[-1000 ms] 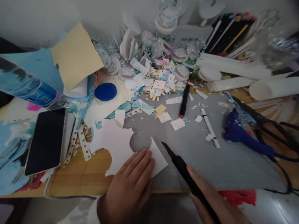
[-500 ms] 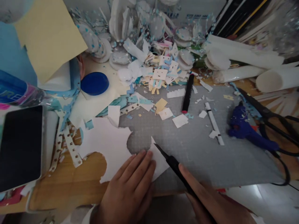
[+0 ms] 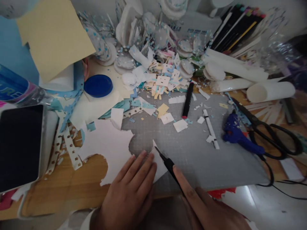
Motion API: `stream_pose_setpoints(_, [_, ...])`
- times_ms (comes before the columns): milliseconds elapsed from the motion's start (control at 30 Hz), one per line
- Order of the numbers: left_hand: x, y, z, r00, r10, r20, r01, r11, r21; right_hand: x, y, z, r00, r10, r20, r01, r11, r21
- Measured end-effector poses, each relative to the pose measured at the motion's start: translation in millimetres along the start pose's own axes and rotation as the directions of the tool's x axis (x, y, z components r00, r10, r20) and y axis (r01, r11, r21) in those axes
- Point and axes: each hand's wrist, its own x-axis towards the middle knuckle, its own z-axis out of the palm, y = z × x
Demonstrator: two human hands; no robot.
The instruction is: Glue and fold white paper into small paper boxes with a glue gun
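A left hand [image 3: 130,188] lies flat, fingers spread, pinning a white paper sheet [image 3: 112,150] to the grey cutting mat [image 3: 216,159], while the right hand [image 3: 206,209] grips a black craft knife [image 3: 168,164]. The knife sits low and centre, its long axis running from five o'clock up to eleven, tip on the sheet's right corner. A clean cut likely calls for steady downward pressure and fingertips kept clear of the blade.

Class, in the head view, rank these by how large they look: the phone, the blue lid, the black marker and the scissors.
1. Phone, cut off at the left edge and near the camera
2. Scissors
3. Blue lid
4. Black marker; longer but thinner than the lid, so that pair is close.
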Motion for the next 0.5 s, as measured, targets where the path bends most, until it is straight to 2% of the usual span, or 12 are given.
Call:
stream_pose_setpoints(67, [1,0,-0.6,1.000,-0.004,-0.001,0.004,1.000,0.017,0,1,0,0.999,-0.032,-0.006,0.032,0.999,-0.018])
stream_pose_setpoints(367, [1,3,-4.4,1.000,-0.013,-0.010,0.013,0.998,0.056,-4,-1,5,0.997,-0.041,-0.066,0.032,0.992,-0.126])
stream_pose_setpoints(500, [-2,4,-3.8,1.000,-0.024,-0.015,0.024,0.998,0.051,-10,-6,10,0.995,0.034,-0.089,-0.045,0.992,-0.121])
